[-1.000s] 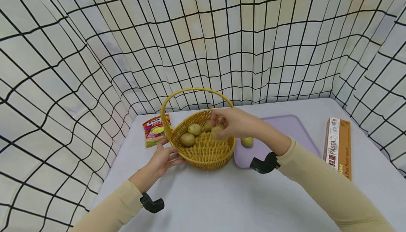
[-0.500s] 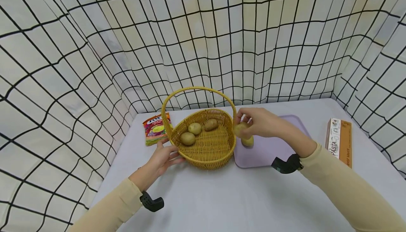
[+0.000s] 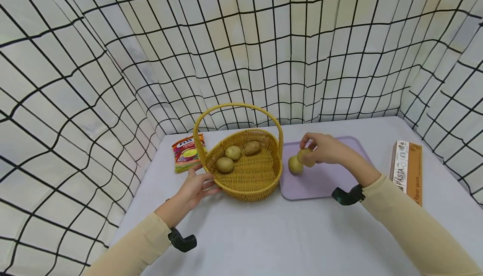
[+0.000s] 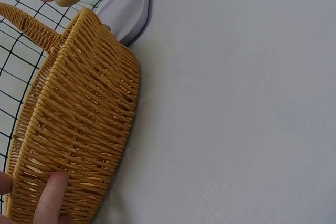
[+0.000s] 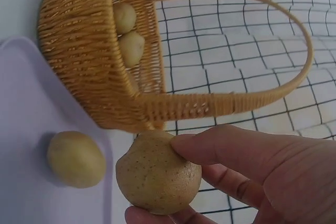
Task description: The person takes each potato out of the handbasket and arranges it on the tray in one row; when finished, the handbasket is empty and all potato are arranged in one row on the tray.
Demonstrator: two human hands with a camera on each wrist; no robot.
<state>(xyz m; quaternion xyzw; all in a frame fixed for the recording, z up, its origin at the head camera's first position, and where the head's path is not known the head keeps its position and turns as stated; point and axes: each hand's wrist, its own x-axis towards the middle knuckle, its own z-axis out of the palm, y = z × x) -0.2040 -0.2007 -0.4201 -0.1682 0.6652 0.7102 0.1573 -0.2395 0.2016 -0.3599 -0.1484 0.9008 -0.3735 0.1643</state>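
A yellow wicker basket [image 3: 249, 194] with an arched handle holds three potatoes [image 3: 225, 165]. My left hand [image 3: 194, 190] rests against its near left side, fingers extended; in the left wrist view a fingertip [image 4: 52, 195] touches the weave below the rim. My right hand [image 3: 326, 148] pinches a potato [image 5: 157, 174] between thumb and fingers, above a lilac tray [image 3: 320, 188]. Another potato [image 3: 295, 165] lies on that tray near its left edge, just left of the held one. The left thumb is mostly cut off in the left wrist view.
A colourful snack packet [image 3: 186, 154] lies behind the left hand, left of the basket. An orange and white pasta box [image 3: 407, 171] lies right of the tray. Black netting [image 3: 241, 58] over white cloth encloses the white table [image 3: 249, 242] at back and sides.
My right hand has moved right, carrying its potato from over the basket to over the tray. The left hand stays at the basket, and the three potatoes inside have not moved.
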